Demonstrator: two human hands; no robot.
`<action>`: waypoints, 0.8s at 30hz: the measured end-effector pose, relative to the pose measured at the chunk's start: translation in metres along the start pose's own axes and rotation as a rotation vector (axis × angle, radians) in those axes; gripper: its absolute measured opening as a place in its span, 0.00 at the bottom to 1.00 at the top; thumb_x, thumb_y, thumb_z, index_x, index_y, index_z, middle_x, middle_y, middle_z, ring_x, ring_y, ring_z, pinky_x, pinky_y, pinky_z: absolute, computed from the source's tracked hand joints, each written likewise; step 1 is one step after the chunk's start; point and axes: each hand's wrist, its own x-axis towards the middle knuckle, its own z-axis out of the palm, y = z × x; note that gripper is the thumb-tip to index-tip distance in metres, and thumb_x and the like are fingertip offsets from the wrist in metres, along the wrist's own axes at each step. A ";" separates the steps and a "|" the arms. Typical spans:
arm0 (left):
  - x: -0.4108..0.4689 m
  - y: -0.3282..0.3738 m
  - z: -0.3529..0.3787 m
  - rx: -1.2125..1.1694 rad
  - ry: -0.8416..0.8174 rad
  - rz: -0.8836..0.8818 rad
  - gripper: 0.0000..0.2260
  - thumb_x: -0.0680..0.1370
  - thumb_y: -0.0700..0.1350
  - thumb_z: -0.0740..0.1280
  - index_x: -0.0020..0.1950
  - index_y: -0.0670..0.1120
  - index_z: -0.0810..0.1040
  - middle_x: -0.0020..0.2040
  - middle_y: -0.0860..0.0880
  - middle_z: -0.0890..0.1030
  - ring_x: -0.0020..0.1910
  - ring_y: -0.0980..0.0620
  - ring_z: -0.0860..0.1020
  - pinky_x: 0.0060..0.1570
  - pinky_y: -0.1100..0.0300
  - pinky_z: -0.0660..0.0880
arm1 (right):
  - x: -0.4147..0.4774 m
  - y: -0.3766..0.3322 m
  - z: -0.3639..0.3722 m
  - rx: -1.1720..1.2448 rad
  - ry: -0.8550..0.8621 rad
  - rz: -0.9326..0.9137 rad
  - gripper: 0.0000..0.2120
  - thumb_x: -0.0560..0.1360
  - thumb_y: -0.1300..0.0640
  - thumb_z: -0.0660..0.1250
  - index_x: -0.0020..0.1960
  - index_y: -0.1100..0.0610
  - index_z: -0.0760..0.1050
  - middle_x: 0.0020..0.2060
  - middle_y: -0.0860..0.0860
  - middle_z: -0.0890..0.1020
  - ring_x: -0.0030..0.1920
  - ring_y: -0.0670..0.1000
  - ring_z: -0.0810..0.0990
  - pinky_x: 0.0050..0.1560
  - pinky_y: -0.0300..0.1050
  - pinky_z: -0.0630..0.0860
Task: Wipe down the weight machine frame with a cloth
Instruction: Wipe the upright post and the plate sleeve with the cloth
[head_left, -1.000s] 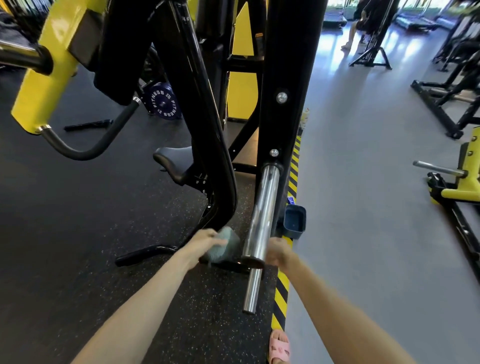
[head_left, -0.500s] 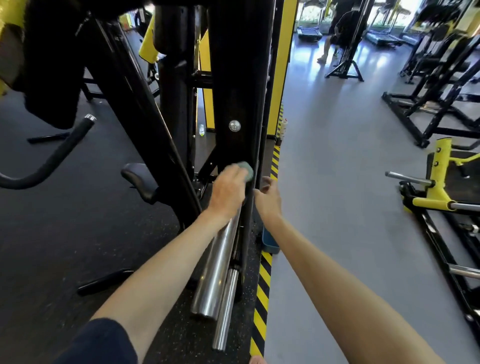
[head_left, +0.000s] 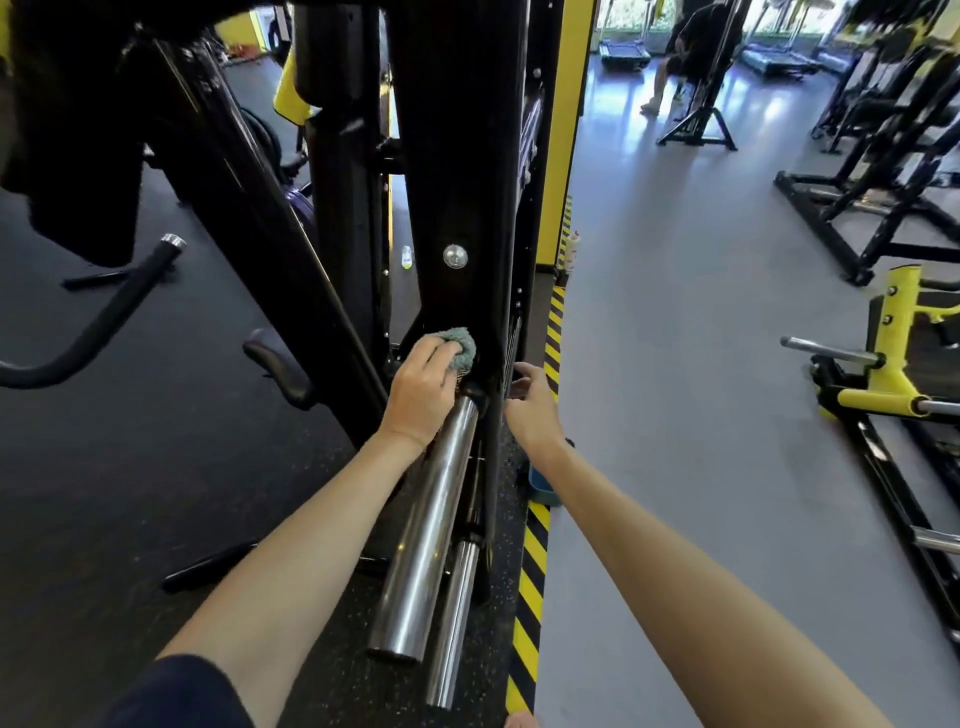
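Grey-green terry cloth (head_left: 464, 347), bunched and fuzzy, is pressed to the glossy black steel upright of the weight machine frame (head_left: 457, 156), clamped in the grip of the left hand (head_left: 423, 389). Just above that grip sits a round silver bolt head (head_left: 455, 256). Just below it, a polished chrome cylinder peg (head_left: 426, 545) slants down. The right hand (head_left: 531, 410), fingers loosely apart, hovers beside the upright's edge.

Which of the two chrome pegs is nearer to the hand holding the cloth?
The thicker chrome peg: its top end meets the left hand gripping the cloth. The thinner peg starts lower down.
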 end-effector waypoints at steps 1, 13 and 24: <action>-0.002 -0.008 -0.009 -0.037 -0.069 -0.112 0.10 0.74 0.30 0.62 0.52 0.35 0.79 0.47 0.42 0.76 0.47 0.47 0.76 0.51 0.58 0.73 | -0.002 -0.001 -0.002 -0.003 0.002 0.018 0.26 0.76 0.70 0.61 0.72 0.57 0.62 0.54 0.51 0.75 0.42 0.42 0.74 0.35 0.31 0.69; 0.014 -0.010 -0.037 0.258 -0.224 0.255 0.08 0.68 0.28 0.68 0.44 0.39 0.79 0.42 0.44 0.77 0.39 0.45 0.76 0.36 0.55 0.74 | -0.032 0.012 0.003 -0.103 -0.048 0.083 0.22 0.76 0.67 0.61 0.68 0.55 0.66 0.46 0.47 0.77 0.42 0.47 0.76 0.42 0.44 0.74; -0.102 -0.046 0.021 0.166 -0.463 -0.704 0.11 0.76 0.40 0.63 0.33 0.47 0.72 0.34 0.49 0.74 0.36 0.49 0.74 0.37 0.58 0.69 | -0.008 0.084 -0.012 -0.244 -0.124 0.240 0.26 0.77 0.69 0.60 0.73 0.56 0.62 0.45 0.48 0.74 0.49 0.52 0.78 0.50 0.51 0.76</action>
